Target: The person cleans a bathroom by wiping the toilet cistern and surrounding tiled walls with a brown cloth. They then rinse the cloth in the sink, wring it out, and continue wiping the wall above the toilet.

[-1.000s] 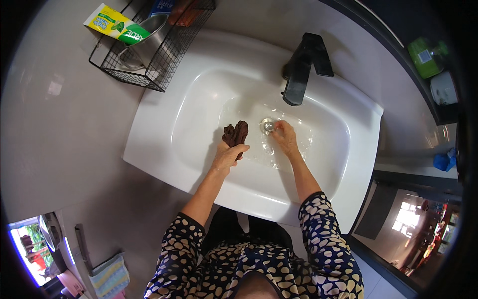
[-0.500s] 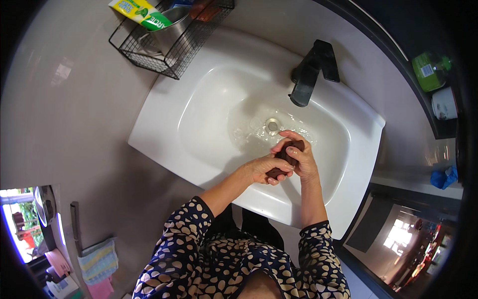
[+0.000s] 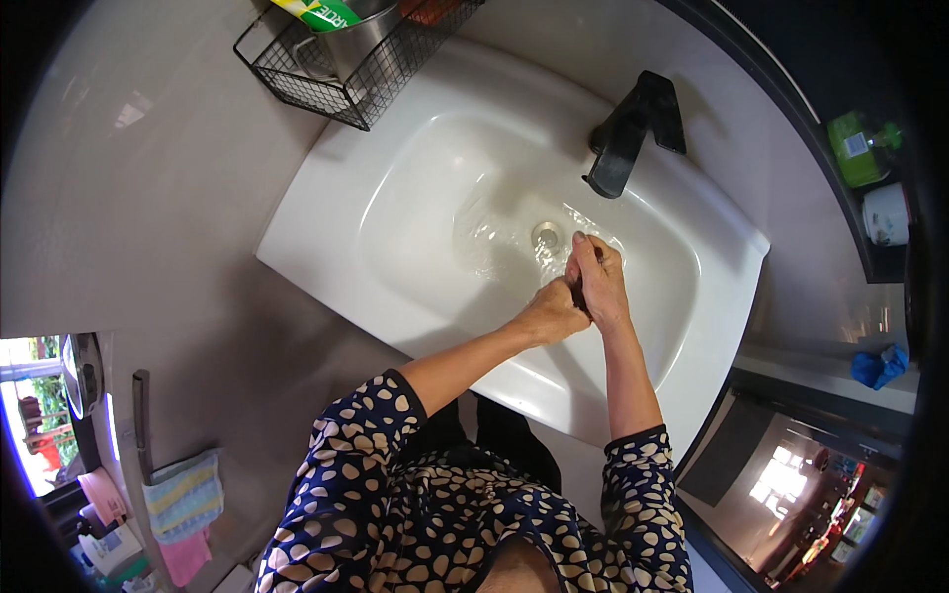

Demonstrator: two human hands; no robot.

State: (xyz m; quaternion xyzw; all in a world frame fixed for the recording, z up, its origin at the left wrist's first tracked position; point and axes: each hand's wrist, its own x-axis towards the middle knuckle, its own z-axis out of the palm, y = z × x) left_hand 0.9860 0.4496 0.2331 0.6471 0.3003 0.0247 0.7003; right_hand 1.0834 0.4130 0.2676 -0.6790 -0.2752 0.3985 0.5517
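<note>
Over the near right part of the white washbasin [image 3: 318,212], my two hands are closed together around a dark brown oblong lump [image 3: 579,293]. Its kind cannot be made out, as the fingers hide most of it. My left hand [image 3: 554,313] wraps its lower end from the left. My right hand [image 3: 602,281] covers it from the right, thumb toward the drain [image 3: 547,235]. Both hands look wet. Rippling water lies around the drain, just beyond my fingers. The black tap [image 3: 621,143] stands at the far rim, with its spout beyond my right hand.
A black wire basket [image 3: 371,103] holding a metal mug [image 3: 353,47] and a green-yellow tube [image 3: 331,14] overhangs the basin's far left corner. To the right, a dark shelf carries a green bottle [image 3: 856,151] and a white jar [image 3: 886,215]. Towels [image 3: 186,502] hang at lower left.
My hands have shifted slightly away from me, toward the drain. The right hand has rolled over the brown lump, which now shows much less. The view has tilted a little.
</note>
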